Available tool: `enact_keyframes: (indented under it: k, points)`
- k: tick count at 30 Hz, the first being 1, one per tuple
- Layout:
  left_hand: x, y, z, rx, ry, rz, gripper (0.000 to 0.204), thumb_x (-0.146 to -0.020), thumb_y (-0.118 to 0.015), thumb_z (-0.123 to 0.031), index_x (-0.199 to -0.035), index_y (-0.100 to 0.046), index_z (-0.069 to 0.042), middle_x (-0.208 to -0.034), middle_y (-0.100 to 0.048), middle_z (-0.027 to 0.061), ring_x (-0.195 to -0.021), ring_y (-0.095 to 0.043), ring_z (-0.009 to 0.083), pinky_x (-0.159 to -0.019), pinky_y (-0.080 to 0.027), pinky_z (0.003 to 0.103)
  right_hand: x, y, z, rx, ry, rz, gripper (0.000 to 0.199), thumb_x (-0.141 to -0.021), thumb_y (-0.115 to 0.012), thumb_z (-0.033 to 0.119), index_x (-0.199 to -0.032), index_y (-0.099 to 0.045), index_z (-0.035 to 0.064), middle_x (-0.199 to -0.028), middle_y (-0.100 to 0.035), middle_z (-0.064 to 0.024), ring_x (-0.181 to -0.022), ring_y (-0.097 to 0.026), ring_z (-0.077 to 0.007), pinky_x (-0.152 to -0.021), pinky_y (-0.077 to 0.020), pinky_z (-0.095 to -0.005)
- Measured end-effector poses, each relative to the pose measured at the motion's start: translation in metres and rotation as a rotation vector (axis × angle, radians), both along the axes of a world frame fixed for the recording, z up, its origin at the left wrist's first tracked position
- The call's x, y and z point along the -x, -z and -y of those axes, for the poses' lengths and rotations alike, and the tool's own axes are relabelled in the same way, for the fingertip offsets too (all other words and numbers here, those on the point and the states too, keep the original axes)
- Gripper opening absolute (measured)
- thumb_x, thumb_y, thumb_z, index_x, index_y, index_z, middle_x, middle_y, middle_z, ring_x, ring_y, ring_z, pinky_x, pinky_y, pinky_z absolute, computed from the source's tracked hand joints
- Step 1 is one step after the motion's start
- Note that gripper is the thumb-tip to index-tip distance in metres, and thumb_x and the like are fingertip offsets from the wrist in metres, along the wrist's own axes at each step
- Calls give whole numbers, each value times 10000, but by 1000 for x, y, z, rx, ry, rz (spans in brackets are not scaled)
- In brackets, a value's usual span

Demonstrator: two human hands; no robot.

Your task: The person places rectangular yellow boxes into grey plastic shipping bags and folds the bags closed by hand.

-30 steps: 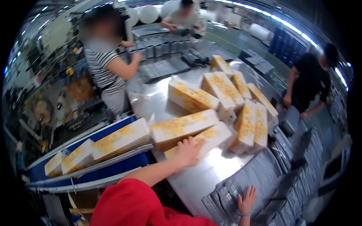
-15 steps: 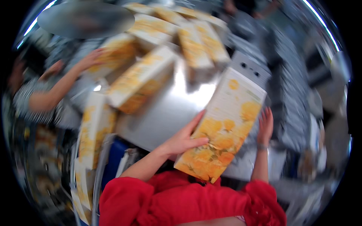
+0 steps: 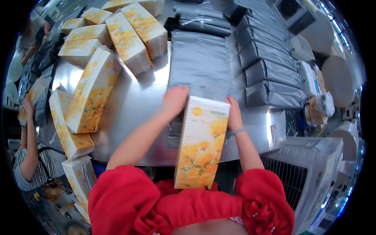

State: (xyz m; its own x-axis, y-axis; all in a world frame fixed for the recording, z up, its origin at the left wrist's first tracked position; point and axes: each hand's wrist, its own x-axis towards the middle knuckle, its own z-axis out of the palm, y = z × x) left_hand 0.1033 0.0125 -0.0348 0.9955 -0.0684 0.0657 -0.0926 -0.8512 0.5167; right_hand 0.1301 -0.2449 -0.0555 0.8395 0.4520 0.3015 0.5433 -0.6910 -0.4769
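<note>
A long pack (image 3: 203, 143) printed with yellow flowers lies lengthwise in front of me, its near end at my red top. At the pack's far left corner my left hand (image 3: 175, 102) is closed; its fingertips are tucked out of sight, and what they grip cannot be made out. My right hand (image 3: 234, 114) closes round the pack's far right corner, a grey band on its wrist. Just past the far end are flat grey plastic bags (image 3: 200, 62), lying on the metal table (image 3: 131, 117). More grey plastic sticks out along the pack's left side.
Several similar flowered packs (image 3: 94, 90) lie jumbled on the table's left. Grey wrapped parcels (image 3: 270, 70) stand in a row at the right. A white slatted machine (image 3: 307, 168) is at the near right. Another person in a striped sleeve (image 3: 33, 160) works at the far left.
My view has turned right. The pack now lies straighter in front of me. My left hand has gone from its side to the far left corner; my right hand has closed on the far right corner.
</note>
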Motion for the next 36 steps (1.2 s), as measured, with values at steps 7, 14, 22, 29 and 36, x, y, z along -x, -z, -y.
enact_keyframes:
  k: [7, 14, 22, 29, 36]
  points:
    - [81, -10, 18, 272, -63, 616, 142, -767, -582, 28, -883, -501, 13, -971, -523, 180, -806, -541, 382, -679, -466, 430, 46, -31, -13, -371, 94, 158, 121, -795, -574, 66, -900, -584, 7, -885, -594, -191, -840, -575, -376, -717, -477, -417]
    - [110, -14, 20, 83, -96, -199, 134, -816, -525, -136, -868, -577, -24, -784, -598, 213, -758, -575, 411, -624, -456, 504, 59, -30, 20, 191, -6, -154, 97, -784, -553, 151, -743, -589, 71, -691, -600, -158, -663, -596, -370, -591, -468, -471]
    - [181, 4, 33, 40, -219, -300, 219, -784, -609, -216, -698, -605, -14, -679, -605, 185, -661, -608, 370, -582, -461, 484, 95, -46, 52, 68, -48, -298, 152, -824, -584, 178, -750, -594, 45, -649, -594, -156, -632, -598, -352, -588, -474, -431]
    - [164, -39, 99, 131, -87, 195, 221, -769, -693, -177, -682, -535, -49, -631, -527, 98, -588, -525, 285, -533, -425, 382, 97, -22, 72, -359, 50, -833, 223, -890, -566, 193, -843, -575, -25, -708, -632, -165, -735, -683, -248, -599, -479, -348]
    - [85, -26, 167, 443, 91, -194, 163, -779, -667, -75, -911, -595, -11, -894, -603, 145, -783, -580, 309, -673, -470, 370, 88, -23, 84, -398, -194, -1041, 188, -931, -439, 120, -1019, -539, -14, -967, -650, -151, -891, -647, -228, -740, -498, -325]
